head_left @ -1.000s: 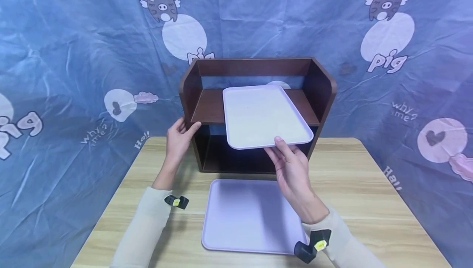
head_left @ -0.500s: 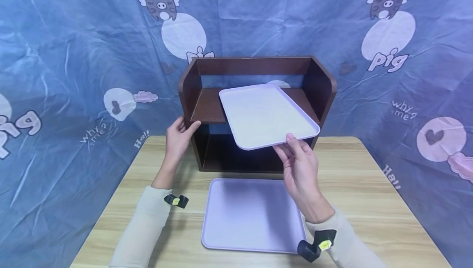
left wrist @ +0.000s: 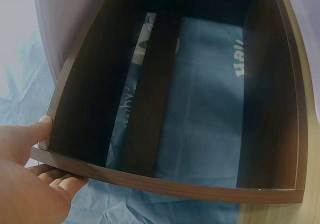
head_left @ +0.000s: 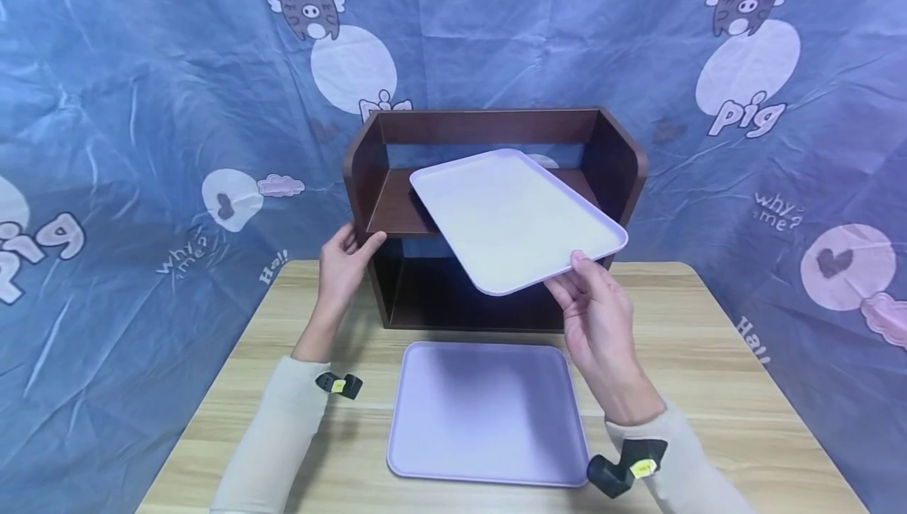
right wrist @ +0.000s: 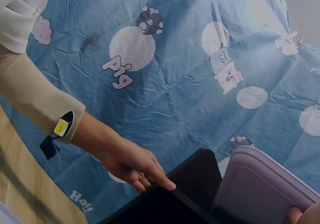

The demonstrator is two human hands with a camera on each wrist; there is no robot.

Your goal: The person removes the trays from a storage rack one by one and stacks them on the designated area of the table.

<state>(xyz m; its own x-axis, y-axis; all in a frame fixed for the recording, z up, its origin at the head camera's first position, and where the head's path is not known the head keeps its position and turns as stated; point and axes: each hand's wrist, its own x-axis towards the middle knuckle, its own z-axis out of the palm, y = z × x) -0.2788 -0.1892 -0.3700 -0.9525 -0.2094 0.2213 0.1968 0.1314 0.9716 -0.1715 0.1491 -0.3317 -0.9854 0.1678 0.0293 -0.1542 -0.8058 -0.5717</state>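
My right hand [head_left: 598, 321] pinches the near edge of a pale lilac tray [head_left: 517, 219], thumb on top and fingers beneath. The tray is raised and turned, overlapping the upper board of a dark brown two-tier shelf [head_left: 489, 127] in the head view. In the right wrist view the tray [right wrist: 260, 184] shows its underside. My left hand [head_left: 343, 266] grips the shelf's left side at the upper board, and in the left wrist view its thumb and fingers lie on either side of the side panel [left wrist: 175, 184]. A second lilac tray [head_left: 489, 412] lies flat on the table before the shelf.
The shelf stands at the back of a light wood table [head_left: 680, 356]. A blue cloth [head_left: 489, 42] printed with pigs hangs behind it and along both sides. Each sleeve carries a small black device [head_left: 338, 385] with a yellow label.
My right hand has moved right, and the held tray has turned clockwise with its near right corner shifting right. My left hand has stayed on the shelf; the tray on the table has not moved.
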